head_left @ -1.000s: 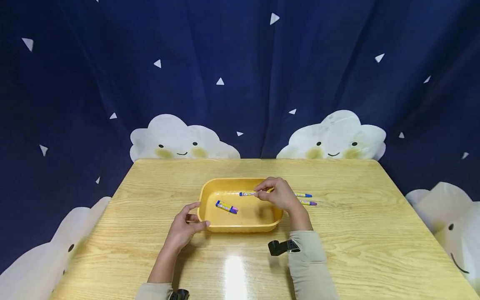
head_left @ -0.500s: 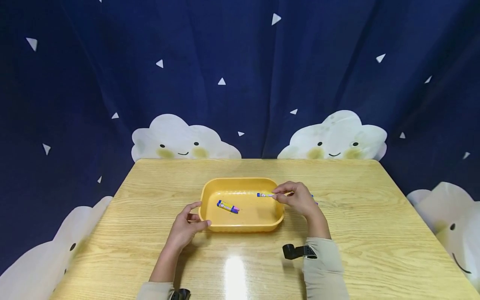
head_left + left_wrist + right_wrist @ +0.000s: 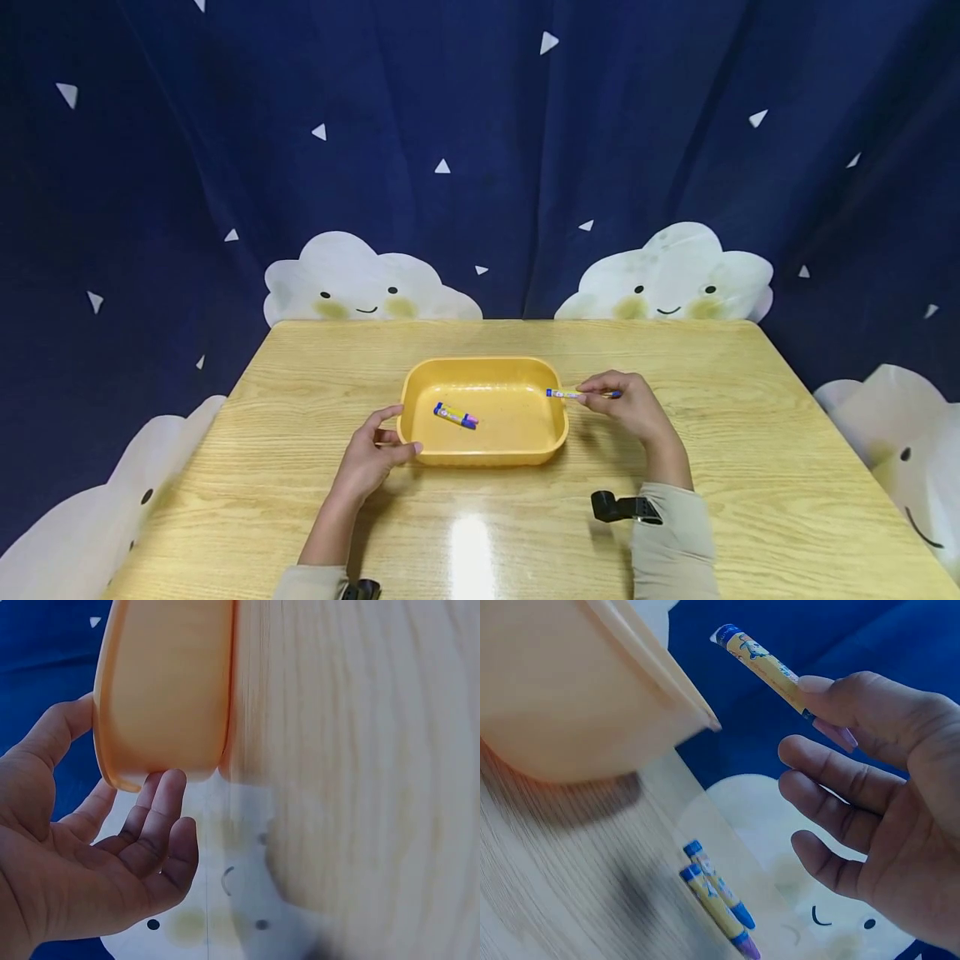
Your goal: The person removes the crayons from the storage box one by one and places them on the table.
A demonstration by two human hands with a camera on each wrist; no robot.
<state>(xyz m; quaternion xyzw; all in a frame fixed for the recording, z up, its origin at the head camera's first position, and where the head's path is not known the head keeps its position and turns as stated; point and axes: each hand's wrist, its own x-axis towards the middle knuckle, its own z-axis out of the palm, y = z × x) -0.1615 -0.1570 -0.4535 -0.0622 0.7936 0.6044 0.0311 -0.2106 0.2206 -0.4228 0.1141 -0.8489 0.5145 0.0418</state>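
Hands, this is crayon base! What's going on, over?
Left hand holds yellow rectangular plastic tray. Right hand pinches yellow-wrapped, purple-tipped crayon. Two crayons inside tray; two more crayons on wooden table. No obstacle seen.

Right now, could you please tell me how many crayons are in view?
5: two crayons in the tray, one crayon in the right hand, two more crayons on the table; others may be hidden.
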